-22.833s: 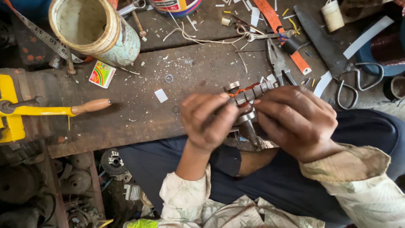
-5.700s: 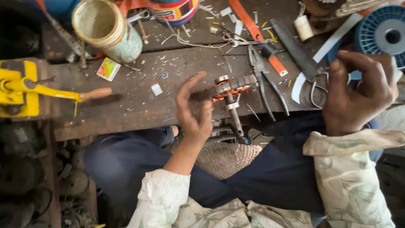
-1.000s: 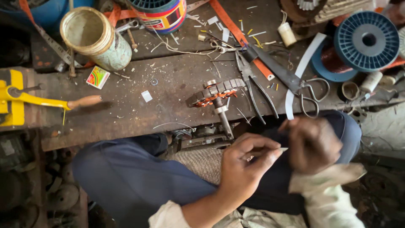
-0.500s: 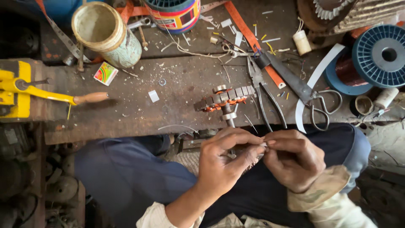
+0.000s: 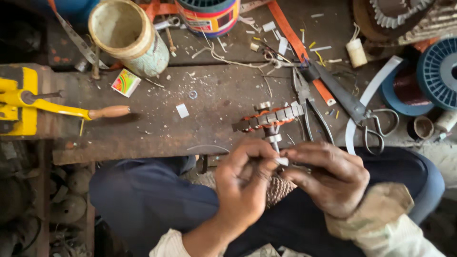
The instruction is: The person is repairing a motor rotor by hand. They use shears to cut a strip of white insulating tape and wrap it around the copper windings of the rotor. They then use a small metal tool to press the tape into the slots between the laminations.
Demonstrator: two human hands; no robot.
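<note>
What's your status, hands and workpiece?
Both hands pinching a small white strip over the lap: left hand, right hand. Motor armature lying untouched on bench. Nothing in between.

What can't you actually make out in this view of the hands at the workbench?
Head view:
- The small white piece pinched between the left hand and right hand: mostly covered by fingers, too small to identify.
- Lower shaft of the motor armature: hidden behind the hands.
- Blue wire spool: cut off by the right edge.
- Striped can: cut off by the top edge.
- Left hand: motion-blurred.
</note>
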